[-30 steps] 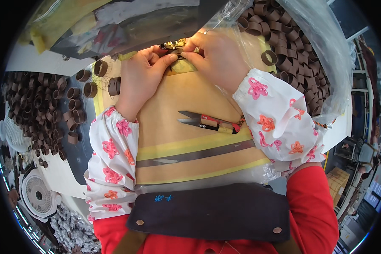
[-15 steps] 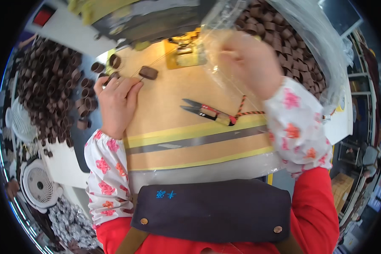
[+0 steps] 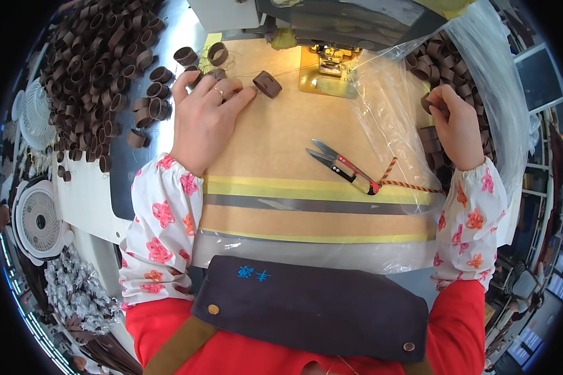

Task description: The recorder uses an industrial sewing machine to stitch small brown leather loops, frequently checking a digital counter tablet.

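Observation:
My left hand (image 3: 207, 122) lies palm down on the tan work surface, fingers bent and drawn together beside several brown loops. A brown loop (image 3: 267, 84) stands by the thumb tip; what the fingers press or pinch is hidden. On the right, my right hand (image 3: 458, 125) reaches over a pile of brown loops (image 3: 447, 65) in a clear plastic bag and pinches one loop (image 3: 426, 104) between its fingertips. Thread snips (image 3: 344, 167) with black blades lie between my hands, tied to an orange and black cord (image 3: 410, 185).
A sewing machine's needle area (image 3: 331, 65), lit yellow, sits ahead, with threads running leftward. Many brown loops (image 3: 97, 75) are heaped at the far left. Clear plastic (image 3: 388, 94) drapes beside the machine. A white fan (image 3: 40, 219) stands at left.
My right hand has moved rightward from near the machine to the loops in the bag and now grips one. My left hand stays by the loops. The whole view has shifted.

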Motion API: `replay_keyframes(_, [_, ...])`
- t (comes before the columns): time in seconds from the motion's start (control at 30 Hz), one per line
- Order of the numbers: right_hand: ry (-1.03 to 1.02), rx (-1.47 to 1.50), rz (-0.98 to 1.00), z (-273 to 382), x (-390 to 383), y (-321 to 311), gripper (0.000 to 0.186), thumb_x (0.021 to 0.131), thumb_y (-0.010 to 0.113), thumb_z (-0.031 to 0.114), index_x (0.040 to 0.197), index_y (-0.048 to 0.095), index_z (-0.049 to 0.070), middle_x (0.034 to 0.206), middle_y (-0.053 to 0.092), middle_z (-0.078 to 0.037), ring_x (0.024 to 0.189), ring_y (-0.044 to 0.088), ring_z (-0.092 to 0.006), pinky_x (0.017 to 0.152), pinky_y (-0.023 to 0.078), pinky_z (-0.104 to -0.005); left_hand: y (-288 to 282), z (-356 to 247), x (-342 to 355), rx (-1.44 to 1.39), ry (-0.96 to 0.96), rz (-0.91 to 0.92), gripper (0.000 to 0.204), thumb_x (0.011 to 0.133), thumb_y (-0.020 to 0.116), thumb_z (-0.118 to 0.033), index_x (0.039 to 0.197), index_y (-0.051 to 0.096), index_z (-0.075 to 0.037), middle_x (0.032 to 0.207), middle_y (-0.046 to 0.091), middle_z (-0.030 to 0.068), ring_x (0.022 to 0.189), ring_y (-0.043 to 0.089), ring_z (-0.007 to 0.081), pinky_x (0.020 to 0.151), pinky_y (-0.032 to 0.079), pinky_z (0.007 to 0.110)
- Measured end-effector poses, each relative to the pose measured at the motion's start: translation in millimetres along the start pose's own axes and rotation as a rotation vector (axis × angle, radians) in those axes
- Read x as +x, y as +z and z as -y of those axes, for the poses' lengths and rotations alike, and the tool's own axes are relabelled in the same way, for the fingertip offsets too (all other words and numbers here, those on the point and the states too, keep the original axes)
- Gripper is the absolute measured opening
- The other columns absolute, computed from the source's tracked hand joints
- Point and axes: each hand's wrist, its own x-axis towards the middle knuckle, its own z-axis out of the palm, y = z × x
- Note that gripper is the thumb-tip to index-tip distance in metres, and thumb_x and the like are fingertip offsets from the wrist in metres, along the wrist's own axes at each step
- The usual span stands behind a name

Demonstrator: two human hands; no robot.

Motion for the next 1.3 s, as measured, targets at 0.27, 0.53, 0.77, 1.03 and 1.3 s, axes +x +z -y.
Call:
replay_keyframes(0.27, [-0.010, 0.769, 0.193, 76.5, 10.8, 44.1, 0.016, 0.073, 0.058, 0.001, 0.089, 0.056, 0.002, 0.073, 0.057, -0.002, 0.055, 0.047, -0.0050, 0.050, 0.039, -0.0207, 1.4, 14.5, -1.6, 0.023, 0.046, 0.018, 0.017, 0.069, 0.063, -0.006, 0.084, 0.066, -0.013, 0.086, 0.061, -0.0050, 0.078, 0.053, 0.0136, 0.090, 0.029, 0.035])
replay_keyframes(0.53, [0.014, 0.843, 0.122, 83.3, 18.4, 80.7, 0.022, 0.069, 0.061, 0.002, 0.090, 0.054, 0.003, 0.066, 0.052, -0.001, 0.051, 0.042, -0.0057, 0.049, 0.038, -0.0206, -6.2, 27.8, -10.0, 0.127, 0.078, 0.000, 0.018, 0.068, 0.061, -0.008, 0.084, 0.066, -0.016, 0.094, 0.062, -0.0060, 0.088, 0.053, 0.0141, 0.092, 0.029, 0.037])
replay_keyframes(0.77, [0.018, 0.834, 0.105, 84.5, 15.5, 84.5, 0.024, 0.070, 0.064, 0.003, 0.092, 0.055, 0.003, 0.060, 0.049, 0.000, 0.050, 0.043, -0.0063, 0.049, 0.038, -0.0204, -4.7, 27.1, -4.0, 0.019, 0.049, 0.001, 0.012, 0.070, 0.063, -0.006, 0.081, 0.064, -0.010, 0.099, 0.062, -0.0014, 0.093, 0.054, 0.0173, 0.090, 0.032, 0.036])
replay_keyframes(1.03, [-0.228, 0.761, 0.043, 126.0, 44.4, 92.4, 0.020, 0.074, 0.062, 0.009, 0.092, 0.059, 0.002, 0.070, 0.059, -0.011, 0.057, 0.057, -0.0212, 0.055, 0.045, -0.0282, 8.4, 30.9, 7.4, -0.263, 0.102, 0.035, 0.009, 0.070, 0.060, 0.000, 0.078, 0.060, -0.002, 0.097, 0.063, 0.0086, 0.092, 0.058, 0.0236, 0.083, 0.041, 0.036])
replay_keyframes(1.3, [-0.072, 0.706, 0.130, 144.1, 56.2, 98.3, 0.016, 0.073, 0.065, 0.016, 0.081, 0.059, 0.003, 0.060, 0.056, -0.012, 0.053, 0.055, -0.0247, 0.053, 0.043, -0.0314, 14.1, 20.0, 12.5, -0.431, -0.016, 0.023, 0.011, 0.070, 0.060, -0.001, 0.081, 0.061, 0.000, 0.093, 0.063, 0.0096, 0.088, 0.060, 0.0225, 0.085, 0.041, 0.036])
